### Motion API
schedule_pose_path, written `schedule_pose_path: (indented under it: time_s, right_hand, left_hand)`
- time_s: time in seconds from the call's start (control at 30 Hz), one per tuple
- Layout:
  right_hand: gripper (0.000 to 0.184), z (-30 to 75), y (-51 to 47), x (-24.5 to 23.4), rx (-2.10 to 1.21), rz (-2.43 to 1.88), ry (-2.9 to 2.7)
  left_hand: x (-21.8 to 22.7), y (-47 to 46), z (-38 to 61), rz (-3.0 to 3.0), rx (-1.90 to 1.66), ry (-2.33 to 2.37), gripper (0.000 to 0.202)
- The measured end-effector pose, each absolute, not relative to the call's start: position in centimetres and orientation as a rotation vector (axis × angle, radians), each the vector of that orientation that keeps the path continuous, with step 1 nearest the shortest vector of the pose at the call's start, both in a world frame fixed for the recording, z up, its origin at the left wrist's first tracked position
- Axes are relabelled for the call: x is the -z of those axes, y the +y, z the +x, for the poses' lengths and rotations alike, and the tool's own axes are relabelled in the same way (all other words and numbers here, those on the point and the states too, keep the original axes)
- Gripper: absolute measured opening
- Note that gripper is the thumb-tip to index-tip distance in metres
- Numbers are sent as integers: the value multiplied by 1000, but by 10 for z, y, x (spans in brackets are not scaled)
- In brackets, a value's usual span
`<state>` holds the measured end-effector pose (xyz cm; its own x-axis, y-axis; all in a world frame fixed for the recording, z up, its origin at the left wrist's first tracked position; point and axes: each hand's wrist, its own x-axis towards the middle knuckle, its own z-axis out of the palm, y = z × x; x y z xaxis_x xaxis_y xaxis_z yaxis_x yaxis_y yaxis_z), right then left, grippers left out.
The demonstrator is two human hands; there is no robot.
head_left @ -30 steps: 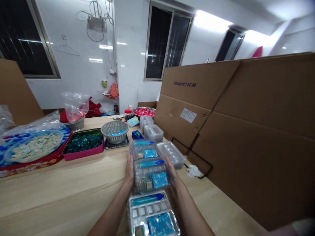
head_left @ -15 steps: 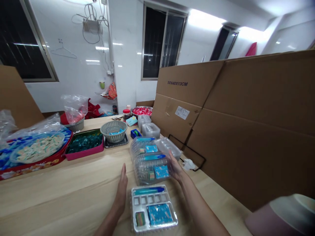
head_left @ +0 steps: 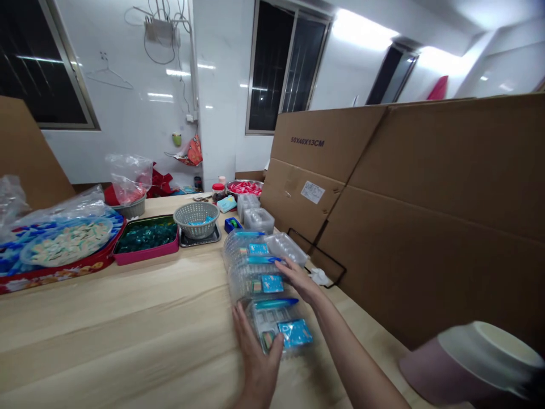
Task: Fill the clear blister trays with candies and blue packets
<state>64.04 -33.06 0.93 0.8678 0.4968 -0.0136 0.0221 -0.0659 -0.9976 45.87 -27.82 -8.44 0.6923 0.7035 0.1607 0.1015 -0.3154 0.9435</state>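
Note:
My left hand point(head_left: 258, 358) holds the nearest clear plastic tray point(head_left: 272, 315) at its left side, thumb at the front corner and fingers along the edge. In this tray lie a blue pen point(head_left: 276, 304), a blue patterned packet point(head_left: 295, 333) and a small striped piece point(head_left: 268, 339). My right hand point(head_left: 298, 279) is open, its stretched fingers touching the right edge of the middle stack of filled trays point(head_left: 242, 281) near its pen. Behind it stands another filled tray stack point(head_left: 234, 247). The nearest tray sits close against the middle stack.
Clear trays point(head_left: 287, 248) lie beside a black wire frame point(head_left: 336, 264) and a tall cardboard box point(head_left: 426, 187). Left are a grey basket point(head_left: 196, 213), a pink tub point(head_left: 149, 251) and a round tray of small pieces point(head_left: 68, 241). A pink-and-white container point(head_left: 451, 360) is at right.
My left hand has moved right onto the nearest tray, which is now farther forward, against the middle stack. My right hand has shifted slightly up along the middle stack.

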Motion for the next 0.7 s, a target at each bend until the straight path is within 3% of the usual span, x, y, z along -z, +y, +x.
schedule_pose_path:
  time_s: [0.2,0.37,0.57,0.7]
  right_hand:
    - [74,630,-347,-2,-85,-1902,-460]
    - [85,584,-402,25,245,-2106,-338]
    - [97,521,-413,67,37,-1920,78]
    - [101,516,-383,64,158,-1868,108]
  left_hand:
    - [86,-297,464,1767,-698,605,98]
    - [73,-242,478,1433,-695,609,85]
    - [57,-184,526,1196,-580,577,75]
    - [69,-208,541,1287,-558,573,70]
